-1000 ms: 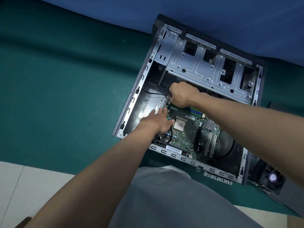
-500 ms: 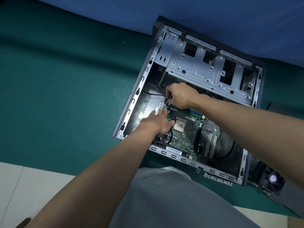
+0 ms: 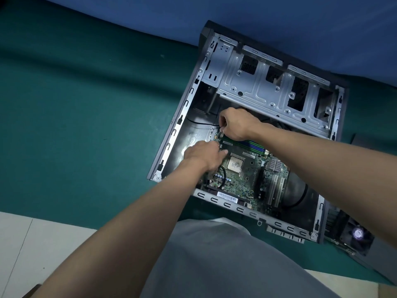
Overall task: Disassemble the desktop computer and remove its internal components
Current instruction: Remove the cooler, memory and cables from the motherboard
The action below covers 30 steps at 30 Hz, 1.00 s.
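The open computer case (image 3: 178,134) lies on its side on a green mat. Inside it sits the green motherboard (image 3: 242,181) with the bare CPU (image 3: 235,164) and the memory sticks (image 3: 255,146) in their slots. My right hand (image 3: 238,124) hovers over the board's far left corner, its fingers curled and pinching a small white piece (image 3: 222,130) at the end of the memory slots. My left hand (image 3: 203,155) rests on the board's left edge, fingers stretched toward that same corner and thumb pointing at the CPU.
A silver drive cage (image 3: 264,89) fills the far half of the case. A removed cooler fan (image 3: 357,233) lies on the mat to the right of the case. A blue cloth (image 3: 279,14) hangs behind. My grey-clad lap (image 3: 214,265) is below.
My right hand has shifted a little left and upward at the end of the memory slots, fingertips now pinched. My left hand has hardly moved.
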Tool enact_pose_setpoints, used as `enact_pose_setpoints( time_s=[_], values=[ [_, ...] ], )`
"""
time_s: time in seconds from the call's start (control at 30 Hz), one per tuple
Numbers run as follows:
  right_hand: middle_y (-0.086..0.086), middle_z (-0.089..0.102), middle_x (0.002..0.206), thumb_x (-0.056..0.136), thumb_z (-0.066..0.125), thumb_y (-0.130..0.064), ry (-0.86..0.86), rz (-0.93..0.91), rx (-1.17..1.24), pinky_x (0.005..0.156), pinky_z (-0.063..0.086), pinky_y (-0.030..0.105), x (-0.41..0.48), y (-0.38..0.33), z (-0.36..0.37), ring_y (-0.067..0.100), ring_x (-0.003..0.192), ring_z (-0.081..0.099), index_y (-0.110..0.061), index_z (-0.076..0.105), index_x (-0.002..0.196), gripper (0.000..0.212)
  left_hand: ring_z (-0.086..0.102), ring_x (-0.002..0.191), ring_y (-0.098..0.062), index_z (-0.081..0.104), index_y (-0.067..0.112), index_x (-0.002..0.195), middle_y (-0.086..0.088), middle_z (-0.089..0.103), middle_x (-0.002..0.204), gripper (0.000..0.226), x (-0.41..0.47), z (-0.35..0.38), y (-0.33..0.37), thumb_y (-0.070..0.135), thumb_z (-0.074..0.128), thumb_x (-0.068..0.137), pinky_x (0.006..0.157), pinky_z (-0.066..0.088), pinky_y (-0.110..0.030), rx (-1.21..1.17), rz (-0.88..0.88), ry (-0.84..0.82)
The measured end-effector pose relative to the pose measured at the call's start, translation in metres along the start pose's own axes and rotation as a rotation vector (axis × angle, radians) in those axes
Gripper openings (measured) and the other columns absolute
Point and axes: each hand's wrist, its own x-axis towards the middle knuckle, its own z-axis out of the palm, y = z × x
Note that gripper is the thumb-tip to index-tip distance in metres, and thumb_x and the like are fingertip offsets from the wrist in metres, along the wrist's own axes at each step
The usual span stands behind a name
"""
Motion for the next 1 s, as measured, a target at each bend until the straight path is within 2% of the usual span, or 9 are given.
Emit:
enact_pose_setpoints(
  time_s=[0.03,0.1,0.2,0.27,0.37,0.53,0.7,0.83,1.0],
  values=[
    [0.004,0.06,0.091,0.085,0.055,-0.01,-0.002,-0.002,-0.004,0.071,0.05,0.037,0.0,0.001,0.001,0.027,0.085,0.056,-0.021,0.053,0.085,0.011,0.061,0.098,-0.026,0.055,0.016,0.121,-0.007,0.064,0.106,0.04,0.002,-0.002,-0.001,0.047,0.041,0.1,0.087,0.049,-0.039,-0.034,-0.006,0.088],
    [0.006,0.06,0.091,0.086,0.054,-0.01,0.012,-0.015,-0.004,0.071,0.051,0.038,-0.001,0.002,0.004,0.027,0.085,0.056,-0.019,0.053,0.086,0.009,0.057,0.083,-0.022,0.058,0.017,0.107,-0.001,0.059,0.089,0.026,0.007,-0.007,-0.002,0.04,0.05,0.099,0.075,0.046,-0.034,-0.073,-0.03,0.258],
    [0.005,0.06,0.09,0.087,0.054,-0.01,0.032,-0.03,0.022,0.068,0.048,0.036,-0.003,0.005,0.006,0.026,0.082,0.056,-0.02,0.051,0.082,0.012,0.052,0.078,-0.02,0.06,0.015,0.103,0.001,0.054,0.081,0.013,0.016,-0.012,-0.004,0.026,0.06,0.095,0.079,0.051,-0.04,-0.088,-0.062,0.365],
    [0.003,0.061,0.089,0.087,0.056,-0.009,0.04,-0.028,0.056,0.068,0.047,0.035,-0.004,0.009,0.006,0.025,0.082,0.056,-0.021,0.053,0.082,0.014,0.053,0.08,-0.018,0.063,0.018,0.114,-0.002,0.061,0.088,0.02,0.023,-0.012,-0.004,0.019,0.062,0.094,0.086,0.052,-0.041,-0.09,-0.061,0.37],
    [0.001,0.063,0.091,0.086,0.057,-0.006,0.053,-0.032,0.102,0.075,0.051,0.038,-0.006,0.012,0.007,0.024,0.086,0.058,-0.023,0.056,0.083,0.017,0.047,0.08,-0.017,0.064,0.02,0.118,-0.007,0.067,0.102,0.025,0.032,-0.011,-0.004,0.018,0.062,0.093,0.074,0.044,-0.034,-0.016,-0.037,0.378],
    [0.0,0.064,0.095,0.085,0.058,-0.007,0.075,-0.029,0.152,0.079,0.052,0.04,-0.008,0.015,0.009,0.024,0.09,0.059,-0.025,0.057,0.087,0.018,0.061,0.095,-0.027,0.066,0.022,0.118,-0.011,0.068,0.106,0.026,0.039,-0.011,-0.003,0.026,0.063,0.093,0.069,0.04,-0.031,0.041,-0.011,0.382],
    [-0.002,0.066,0.098,0.087,0.061,-0.014,0.113,0.007,0.255,0.084,0.051,0.041,-0.012,0.022,0.013,0.022,0.094,0.06,-0.026,0.059,0.087,0.012,0.061,0.092,-0.021,0.07,0.024,0.113,-0.008,0.07,0.104,0.022,0.042,-0.007,-0.003,0.028,0.064,0.092,0.069,0.037,-0.029,0.06,0.004,0.422],
    [-0.008,0.066,0.091,0.087,0.067,-0.021,0.215,0.079,0.468,0.085,0.049,0.032,-0.024,0.033,0.018,0.013,0.087,0.06,-0.028,0.061,0.082,0.011,0.051,0.075,-0.013,0.072,0.023,0.104,-0.002,0.069,0.095,0.016,0.042,-0.004,-0.002,0.02,0.063,0.092,0.069,0.04,-0.03,0.057,0.008,0.425],
    [-0.016,0.065,0.082,0.082,0.074,-0.028,0.338,0.219,0.85,0.073,0.045,0.029,-0.058,0.044,0.03,0.009,0.078,0.059,-0.03,0.066,0.077,0.009,0.033,0.057,-0.012,0.06,0.019,0.078,0.007,0.041,0.066,0.017,0.039,-0.004,0.003,0.008,0.053,0.089,0.055,0.028,-0.025,0.043,-0.02,0.395]
  ],
)
